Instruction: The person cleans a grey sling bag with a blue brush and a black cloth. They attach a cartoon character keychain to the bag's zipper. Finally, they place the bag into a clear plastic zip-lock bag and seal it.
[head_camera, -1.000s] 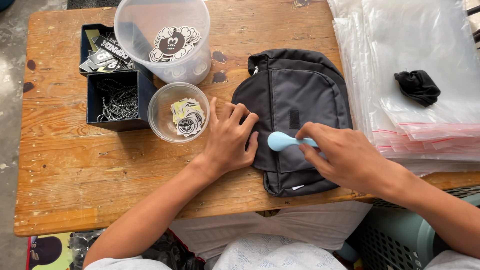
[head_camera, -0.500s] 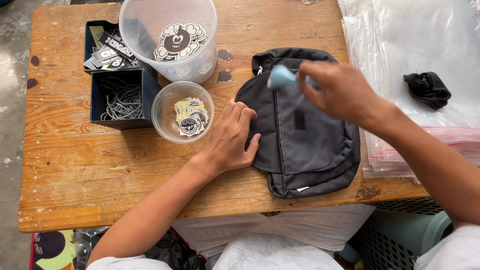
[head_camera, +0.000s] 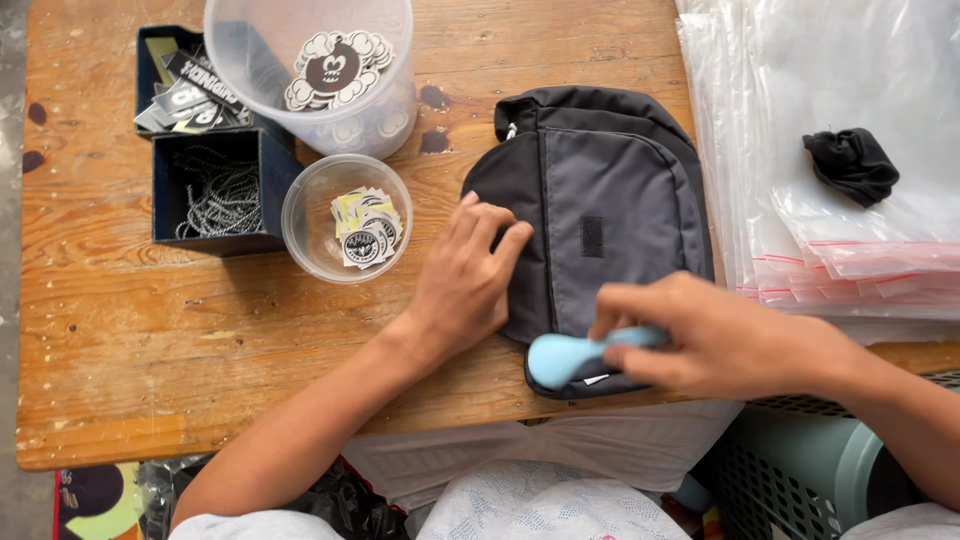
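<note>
A dark grey and black fabric bag (head_camera: 610, 200) lies flat on the wooden table (head_camera: 200, 330). My left hand (head_camera: 465, 285) rests flat on the bag's left edge, fingers spread, pinning it down. My right hand (head_camera: 715, 335) is closed around a light blue brush-like tool (head_camera: 565, 357). The tool's rounded head sits on the bag's near bottom edge.
A small clear tub of stickers (head_camera: 347, 218) stands left of the bag. Behind it are a large clear tub (head_camera: 310, 70) and a dark blue box (head_camera: 215, 190) holding metal chains. Clear zip bags (head_camera: 850, 150) with a black cloth (head_camera: 850, 165) lie at right.
My right hand carried the blue tool up to the bag's top, then back down to its near bottom edge. My left hand stayed on the bag's left side.
</note>
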